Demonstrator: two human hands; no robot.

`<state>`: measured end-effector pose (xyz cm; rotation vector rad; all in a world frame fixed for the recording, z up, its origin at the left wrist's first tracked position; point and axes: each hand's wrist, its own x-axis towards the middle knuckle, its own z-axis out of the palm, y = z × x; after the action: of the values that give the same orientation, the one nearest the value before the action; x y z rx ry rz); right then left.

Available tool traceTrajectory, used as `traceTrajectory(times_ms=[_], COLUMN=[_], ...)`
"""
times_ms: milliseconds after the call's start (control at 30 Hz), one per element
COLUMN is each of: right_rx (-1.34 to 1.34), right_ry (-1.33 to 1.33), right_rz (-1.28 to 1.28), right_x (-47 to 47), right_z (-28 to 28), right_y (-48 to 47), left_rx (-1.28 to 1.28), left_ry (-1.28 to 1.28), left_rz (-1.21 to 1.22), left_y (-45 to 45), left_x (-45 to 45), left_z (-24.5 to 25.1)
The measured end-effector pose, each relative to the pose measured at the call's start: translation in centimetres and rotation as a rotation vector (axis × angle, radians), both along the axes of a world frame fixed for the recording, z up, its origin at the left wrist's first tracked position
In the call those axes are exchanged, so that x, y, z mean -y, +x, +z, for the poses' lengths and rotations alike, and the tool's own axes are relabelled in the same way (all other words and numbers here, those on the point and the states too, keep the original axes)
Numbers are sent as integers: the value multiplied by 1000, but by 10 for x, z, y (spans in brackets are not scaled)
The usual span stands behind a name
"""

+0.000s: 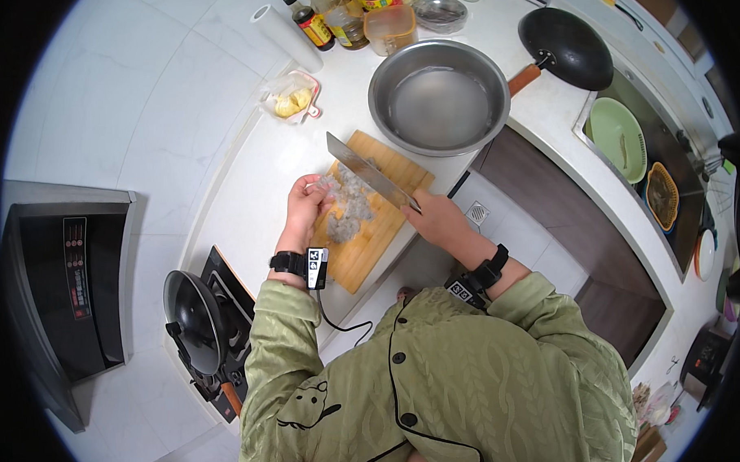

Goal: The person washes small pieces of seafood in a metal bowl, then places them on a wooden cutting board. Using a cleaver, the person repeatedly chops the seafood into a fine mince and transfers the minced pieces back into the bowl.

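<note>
A wooden cutting board [360, 262] lies at an angle on the white counter, near its front edge. Grey, translucent chopped flesh [352, 218], which looks like raw shrimp, is heaped across its middle. My right hand [437, 217] grips the handle of a broad-bladed cleaver [368, 173]. The blade slants up and left over the heap, hiding part of it; whether it touches the board I cannot tell. At the board's left edge, my left hand [308, 201] has its fingers curled, with a bit of the grey flesh at the fingertips.
Beyond the board stands a large steel basin [442, 106]. An upturned wok [564, 48] is behind it, near a sink with a green basin [616, 140]. Yellow pieces [293, 102] sit in a lined dish at the back left. A lidded wok [196, 322] rests on the stove at left.
</note>
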<state>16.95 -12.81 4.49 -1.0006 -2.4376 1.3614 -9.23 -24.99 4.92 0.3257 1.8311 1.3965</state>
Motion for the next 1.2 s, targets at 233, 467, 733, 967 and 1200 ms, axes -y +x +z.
traceTrajectory(times_ms=[233, 467, 733, 967, 1200], right_rx=[5, 119, 128, 204, 288], right_ry=[-4, -13, 170, 275, 280], right_rz=[51, 250, 405, 413, 376], right_x=[10, 50, 93, 103, 110], right_z=[1, 11, 6, 6, 20], right_y=[-7, -27, -51, -57, -53], left_rx=[-364, -567, -365, -413, -587], left_ry=[-294, -300, -242, -264, -307], left_rz=[-120, -15, 190, 154, 111], left_y=[-12, -19, 7, 12, 17], left_x=[40, 94, 109, 120, 127], left_z=[-57, -103, -87, -83, -84])
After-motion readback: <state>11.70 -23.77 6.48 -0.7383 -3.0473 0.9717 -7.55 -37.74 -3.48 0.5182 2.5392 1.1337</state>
